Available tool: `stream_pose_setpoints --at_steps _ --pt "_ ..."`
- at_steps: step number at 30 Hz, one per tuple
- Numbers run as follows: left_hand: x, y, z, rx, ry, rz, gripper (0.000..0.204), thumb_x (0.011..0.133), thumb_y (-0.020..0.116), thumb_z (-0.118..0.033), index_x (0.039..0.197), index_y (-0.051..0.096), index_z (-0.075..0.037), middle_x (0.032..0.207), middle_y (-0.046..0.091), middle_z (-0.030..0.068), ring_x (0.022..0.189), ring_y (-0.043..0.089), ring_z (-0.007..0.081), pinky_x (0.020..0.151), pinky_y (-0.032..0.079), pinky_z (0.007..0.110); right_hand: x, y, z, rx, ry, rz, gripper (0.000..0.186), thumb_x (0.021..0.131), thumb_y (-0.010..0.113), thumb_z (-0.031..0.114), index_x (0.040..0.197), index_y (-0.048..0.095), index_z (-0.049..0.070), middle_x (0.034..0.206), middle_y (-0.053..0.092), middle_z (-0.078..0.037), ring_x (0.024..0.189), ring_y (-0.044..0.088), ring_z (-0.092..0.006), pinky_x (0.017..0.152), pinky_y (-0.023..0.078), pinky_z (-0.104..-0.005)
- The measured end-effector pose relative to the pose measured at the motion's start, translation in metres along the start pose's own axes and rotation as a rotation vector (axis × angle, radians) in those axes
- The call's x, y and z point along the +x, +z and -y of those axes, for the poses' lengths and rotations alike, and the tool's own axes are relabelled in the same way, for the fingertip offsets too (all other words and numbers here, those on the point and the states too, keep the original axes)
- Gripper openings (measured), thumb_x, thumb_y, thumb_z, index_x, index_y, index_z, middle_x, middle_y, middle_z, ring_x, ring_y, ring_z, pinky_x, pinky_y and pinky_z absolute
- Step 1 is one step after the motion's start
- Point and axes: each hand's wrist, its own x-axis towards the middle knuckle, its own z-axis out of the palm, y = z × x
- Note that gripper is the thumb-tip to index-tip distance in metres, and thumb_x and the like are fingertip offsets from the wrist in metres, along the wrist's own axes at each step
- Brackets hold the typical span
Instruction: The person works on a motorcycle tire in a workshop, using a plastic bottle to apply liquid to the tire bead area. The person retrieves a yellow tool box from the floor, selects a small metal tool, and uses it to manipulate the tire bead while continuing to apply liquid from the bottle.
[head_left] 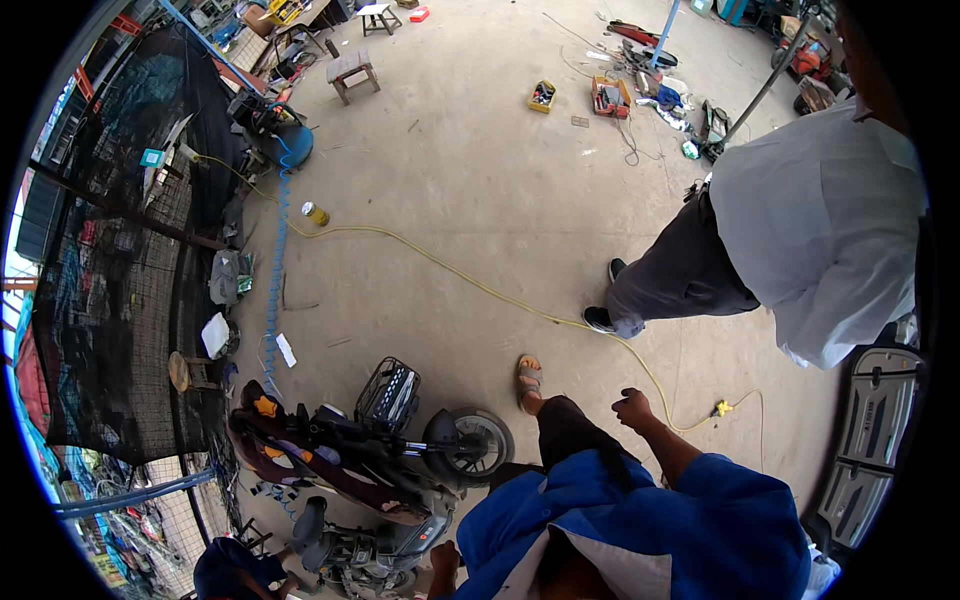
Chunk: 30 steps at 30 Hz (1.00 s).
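My right hand (632,408) hangs with curled fingers beside my dark trouser leg, above a yellow cable (500,297) on the concrete floor, and nothing shows in it. My left hand (445,558) is low by my blue jacket, next to a grey scooter part (405,535); its fingers are curled, and whatever they may hold is hidden. Left of my sandaled foot lies a dark scooter (335,465) with a black wheel (468,447) and wire basket (387,395). A yellow plug connector (722,409) lies right of my right hand.
A co-worker in a grey shirt (810,220) stands right. Another person in dark blue (230,570) is lower left. A compressor (285,145), blue coiled hose (277,260), yellow can (314,214) and mesh fence (120,250) are left. Toolboxes (610,96) and stools (350,70) are farther back.
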Motion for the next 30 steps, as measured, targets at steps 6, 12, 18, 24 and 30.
stream_pose_setpoints --at_steps 6,12,18,24,30 --pt "0.042 -0.009 -0.153 -0.136 0.098 0.065 0.031 0.078 0.06 -0.018 0.06 0.055 0.007 0.055 0.053 0.0118 0.055 0.05 0.0206 0.052 0.037 0.044 0.1 -0.025 0.13 0.014 -0.161 -0.015 0.059 0.073 0.065 0.011 0.126 0.048 -0.009 0.075 0.064 -0.013 0.058 0.061 -0.0175 0.05 0.05 -0.0313" --pt "0.127 -0.018 -0.276 -0.144 0.108 0.078 0.035 0.077 0.065 -0.019 0.058 0.054 0.007 0.049 0.049 0.0083 0.048 0.046 0.0145 0.047 0.036 0.042 0.169 -0.055 0.291 -0.018 -0.211 -0.082 0.05 0.071 0.065 0.019 0.113 0.06 -0.008 0.086 0.068 -0.019 0.08 0.067 -0.0312 0.073 0.052 -0.0386" --pt "0.223 -0.05 -0.427 -0.03 0.122 0.106 0.023 0.073 0.062 -0.013 0.064 0.055 0.006 0.054 0.053 0.0113 0.049 0.053 0.0191 0.047 0.04 0.04 0.276 -0.072 0.378 -0.075 -0.141 -0.088 0.051 0.073 0.064 0.015 0.117 0.058 -0.008 0.087 0.068 -0.019 0.074 0.067 -0.0276 0.068 0.054 -0.0362" --pt "0.326 -0.131 -0.68 -0.018 0.335 0.14 0.012 0.07 0.06 -0.006 0.071 0.056 0.006 0.059 0.057 0.0143 0.05 0.059 0.0238 0.047 0.045 0.037 0.359 -0.1 0.473 0.102 0.168 -0.058 0.049 0.074 0.064 0.013 0.116 0.057 -0.01 0.079 0.068 -0.019 0.061 0.066 -0.0236 0.054 0.054 -0.0353" --pt "0.392 -0.191 -0.889 -0.067 0.266 0.105 0.01 0.073 0.059 -0.002 0.07 0.05 0.003 0.058 0.055 0.0127 0.043 0.057 0.0193 0.04 0.045 0.03 0.453 -0.174 0.615 0.068 0.098 -0.157 0.049 0.073 0.059 0.011 0.117 0.057 -0.009 0.078 0.068 -0.019 0.064 0.067 -0.0259 0.061 0.056 -0.0364"
